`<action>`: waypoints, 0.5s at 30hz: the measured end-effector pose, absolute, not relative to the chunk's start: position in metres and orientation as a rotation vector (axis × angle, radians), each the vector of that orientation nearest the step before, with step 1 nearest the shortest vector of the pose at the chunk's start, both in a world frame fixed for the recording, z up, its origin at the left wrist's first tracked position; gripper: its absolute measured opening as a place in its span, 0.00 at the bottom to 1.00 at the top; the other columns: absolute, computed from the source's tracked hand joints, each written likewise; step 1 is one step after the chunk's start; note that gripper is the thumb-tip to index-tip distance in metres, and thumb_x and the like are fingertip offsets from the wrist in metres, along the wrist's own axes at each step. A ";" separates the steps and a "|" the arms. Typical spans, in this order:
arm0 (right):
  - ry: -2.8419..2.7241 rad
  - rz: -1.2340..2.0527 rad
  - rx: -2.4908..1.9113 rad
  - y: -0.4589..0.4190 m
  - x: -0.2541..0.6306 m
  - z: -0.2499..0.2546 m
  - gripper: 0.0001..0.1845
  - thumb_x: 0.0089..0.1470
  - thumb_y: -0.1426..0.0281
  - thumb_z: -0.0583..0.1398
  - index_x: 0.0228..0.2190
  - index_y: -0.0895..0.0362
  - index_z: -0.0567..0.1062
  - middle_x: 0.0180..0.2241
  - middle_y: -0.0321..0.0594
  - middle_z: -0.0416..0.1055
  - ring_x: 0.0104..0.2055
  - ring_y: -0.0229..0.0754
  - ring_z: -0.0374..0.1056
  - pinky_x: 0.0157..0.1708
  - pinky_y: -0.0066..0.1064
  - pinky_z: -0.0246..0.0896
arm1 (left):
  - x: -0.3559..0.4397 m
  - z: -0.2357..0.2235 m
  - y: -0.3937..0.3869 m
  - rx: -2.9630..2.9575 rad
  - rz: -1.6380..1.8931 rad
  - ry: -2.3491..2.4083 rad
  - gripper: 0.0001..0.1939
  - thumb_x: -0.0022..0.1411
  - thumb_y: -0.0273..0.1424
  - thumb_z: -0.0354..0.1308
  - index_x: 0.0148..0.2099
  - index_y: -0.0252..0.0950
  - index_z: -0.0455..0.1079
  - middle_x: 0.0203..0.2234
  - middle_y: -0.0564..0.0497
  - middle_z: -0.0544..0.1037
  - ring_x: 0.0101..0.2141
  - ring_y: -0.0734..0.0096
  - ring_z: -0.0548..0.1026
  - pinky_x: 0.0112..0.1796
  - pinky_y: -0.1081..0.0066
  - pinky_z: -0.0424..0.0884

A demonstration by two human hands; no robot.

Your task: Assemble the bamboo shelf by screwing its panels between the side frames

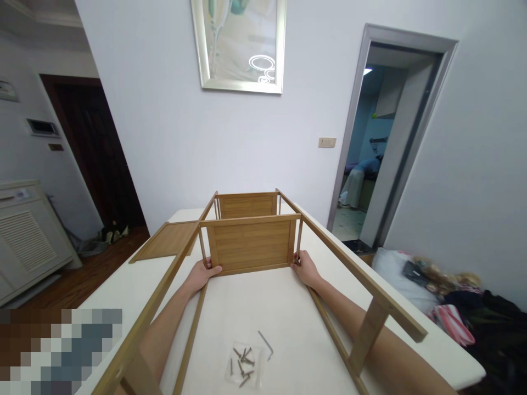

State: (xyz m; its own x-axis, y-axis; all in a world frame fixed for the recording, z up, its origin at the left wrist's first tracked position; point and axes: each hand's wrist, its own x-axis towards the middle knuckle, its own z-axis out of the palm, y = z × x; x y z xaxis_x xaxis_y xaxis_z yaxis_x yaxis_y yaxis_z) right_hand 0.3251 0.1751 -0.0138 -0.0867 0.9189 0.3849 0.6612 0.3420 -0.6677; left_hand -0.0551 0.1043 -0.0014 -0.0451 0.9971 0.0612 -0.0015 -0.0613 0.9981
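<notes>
A wooden shelf frame [348, 252] lies on its side, its long rails running toward me. Across it stands a wooden shelf panel [252, 244], upright between the rails. My left hand [200, 276] grips the panel's lower left corner, thumb on its face and fingers behind, where it meets the side frame. At the lower right corner, my right hand [307, 269] is closed around the panel's edge and the frame. A second panel [249, 206] is fitted at the far end. Several screws [242, 362] on a clear plastic bag and an Allen key [267, 345] lie between my arms.
The white table [230, 312] carries everything, with another wooden panel [167, 240] lying flat on its left side. The wall with a framed picture [242, 44] rises behind. To the right are a doorway [366, 148] and a heap of clothes [473, 307].
</notes>
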 end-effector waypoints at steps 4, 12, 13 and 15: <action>-1.824 0.409 -1.397 0.159 0.326 -0.015 0.08 0.44 0.75 0.59 0.30 0.55 0.66 0.35 0.38 0.64 0.35 0.41 0.62 0.35 0.31 0.57 | -0.057 -0.005 0.089 1.220 1.287 1.209 0.27 0.43 0.36 0.73 0.46 0.33 0.72 0.41 0.43 0.82 0.42 0.55 0.80 0.46 0.61 0.75; -1.787 0.408 -1.392 0.138 0.327 -0.011 0.11 0.39 0.76 0.60 0.28 0.55 0.66 0.32 0.35 0.64 0.33 0.39 0.63 0.34 0.29 0.58 | -0.054 -0.003 0.068 1.259 1.290 1.217 0.25 0.43 0.37 0.72 0.44 0.34 0.73 0.39 0.43 0.82 0.41 0.54 0.80 0.44 0.61 0.75; -1.778 0.410 -1.392 0.137 0.326 -0.009 0.12 0.38 0.76 0.60 0.29 0.55 0.67 0.31 0.34 0.64 0.32 0.39 0.63 0.33 0.29 0.58 | -0.053 -0.002 0.068 1.268 1.290 1.216 0.25 0.43 0.38 0.72 0.44 0.34 0.73 0.39 0.43 0.82 0.41 0.54 0.80 0.44 0.61 0.75; -1.768 0.422 -1.389 0.134 0.327 -0.005 0.13 0.37 0.75 0.61 0.30 0.55 0.67 0.31 0.34 0.65 0.31 0.39 0.63 0.32 0.29 0.58 | -0.052 0.000 0.067 1.278 1.293 1.218 0.25 0.43 0.38 0.72 0.44 0.34 0.73 0.39 0.43 0.82 0.41 0.54 0.80 0.44 0.61 0.75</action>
